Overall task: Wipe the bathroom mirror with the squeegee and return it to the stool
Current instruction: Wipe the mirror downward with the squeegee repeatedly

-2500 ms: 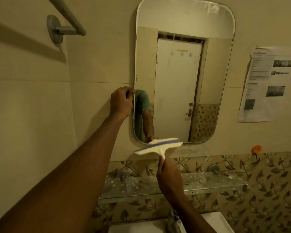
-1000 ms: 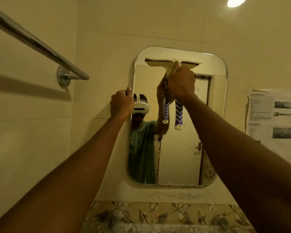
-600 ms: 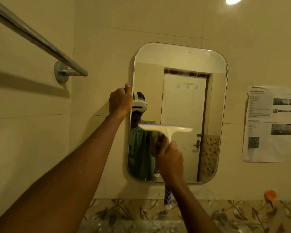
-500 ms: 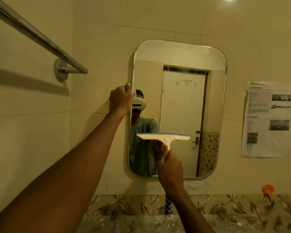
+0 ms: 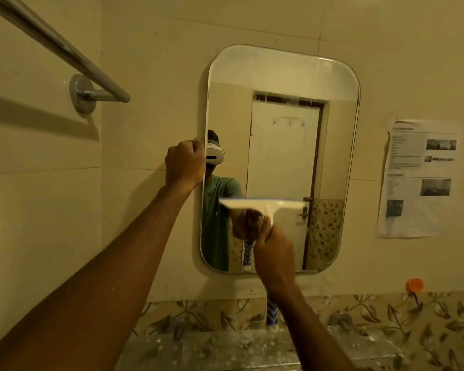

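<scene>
A rounded rectangular mirror (image 5: 284, 124) hangs on the beige tiled wall. My left hand (image 5: 184, 163) is closed around its left edge at mid height. My right hand (image 5: 275, 253) grips the handle of a cream squeegee (image 5: 263, 204), whose wide blade lies level against the glass in the mirror's lower half. The handle's blue-and-white patterned end (image 5: 271, 313) sticks out below my wrist. The stool is out of view.
A metal towel bar (image 5: 65, 53) juts from the left wall at upper left. A printed paper sheet (image 5: 419, 178) is stuck to the wall right of the mirror. An orange hook (image 5: 414, 285) sits above the leaf-patterned tile band. A speckled glass shelf (image 5: 225, 346) runs below.
My right hand has drawn the squeegee down the glass from the mirror's top to its lower half. My left hand has stayed on the left edge.
</scene>
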